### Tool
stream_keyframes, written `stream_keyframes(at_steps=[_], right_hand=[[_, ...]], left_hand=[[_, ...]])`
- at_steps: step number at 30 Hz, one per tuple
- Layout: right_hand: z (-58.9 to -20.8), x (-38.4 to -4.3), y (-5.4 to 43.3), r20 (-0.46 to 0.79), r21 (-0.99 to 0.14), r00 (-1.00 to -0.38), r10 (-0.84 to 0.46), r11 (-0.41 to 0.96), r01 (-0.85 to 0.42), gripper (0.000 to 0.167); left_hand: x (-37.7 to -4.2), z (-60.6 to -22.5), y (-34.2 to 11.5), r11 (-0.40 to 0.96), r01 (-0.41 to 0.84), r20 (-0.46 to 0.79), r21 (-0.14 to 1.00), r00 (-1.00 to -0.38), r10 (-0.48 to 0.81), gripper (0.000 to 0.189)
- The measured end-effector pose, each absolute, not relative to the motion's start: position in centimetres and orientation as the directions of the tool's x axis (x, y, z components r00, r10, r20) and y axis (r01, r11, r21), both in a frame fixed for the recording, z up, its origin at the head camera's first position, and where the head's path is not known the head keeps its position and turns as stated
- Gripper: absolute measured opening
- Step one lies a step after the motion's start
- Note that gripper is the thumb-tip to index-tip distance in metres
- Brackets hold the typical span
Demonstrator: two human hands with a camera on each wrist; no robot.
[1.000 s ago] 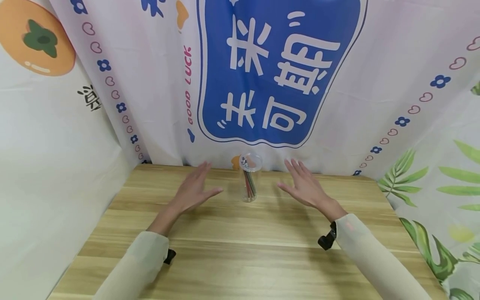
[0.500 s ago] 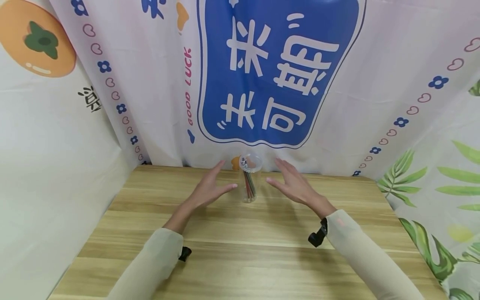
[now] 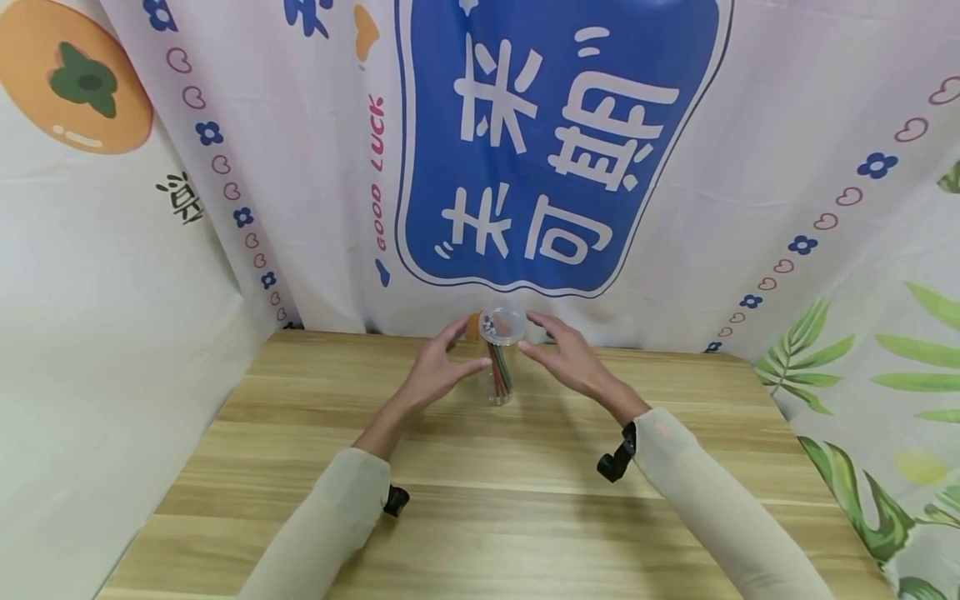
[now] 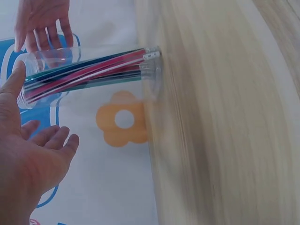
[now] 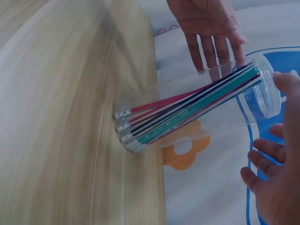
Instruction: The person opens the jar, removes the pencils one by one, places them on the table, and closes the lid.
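The left hand and right hand move inward, putting the clear jar between them, fingers loosely spread, not gripping.

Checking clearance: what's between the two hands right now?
A clear lidded jar with pencils inside, upright on the table, between left hand and right hand. Plain in the head view; both wrist views agree.

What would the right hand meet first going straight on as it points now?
Most likely the clear jar, near its lid: the right hand points at that side. Depth is unclear, so the hand may already be touching.
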State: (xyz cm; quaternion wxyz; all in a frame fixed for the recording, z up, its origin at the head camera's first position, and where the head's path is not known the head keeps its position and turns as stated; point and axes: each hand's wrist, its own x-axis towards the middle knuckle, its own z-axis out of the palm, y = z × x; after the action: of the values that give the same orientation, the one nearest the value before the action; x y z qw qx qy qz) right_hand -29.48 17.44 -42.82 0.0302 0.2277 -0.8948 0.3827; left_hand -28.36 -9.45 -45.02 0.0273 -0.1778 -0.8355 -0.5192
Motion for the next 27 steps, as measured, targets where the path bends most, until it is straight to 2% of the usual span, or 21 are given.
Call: stream_keyframes(at_steps=[5,13,27], right_hand=[[-42.5,-29.9,16.9,0.273,-0.74,-0.886,-0.375,0.507,-0.442,0.065],[-41.6,-30.3,16.3,0.326,-0.759,-0.856,-0.4,0.429,-0.49,0.058],[-40.7,-31.2,16.3,0.362,-0.711,-0.822,-0.441,0.439,-0.549,0.056]], left_hand=[[-28.6,-44.9,-8.9,0.355,0.337,0.248,0.872,-0.929,0.274,0.088],[-29.0,-44.5,-8.4,0.293,0.293,0.225,0.91,-0.943,0.243,0.075],[-29.9,-44.3,-8.0,0.239,0.306,0.258,0.921,-0.942,0.214,0.059]])
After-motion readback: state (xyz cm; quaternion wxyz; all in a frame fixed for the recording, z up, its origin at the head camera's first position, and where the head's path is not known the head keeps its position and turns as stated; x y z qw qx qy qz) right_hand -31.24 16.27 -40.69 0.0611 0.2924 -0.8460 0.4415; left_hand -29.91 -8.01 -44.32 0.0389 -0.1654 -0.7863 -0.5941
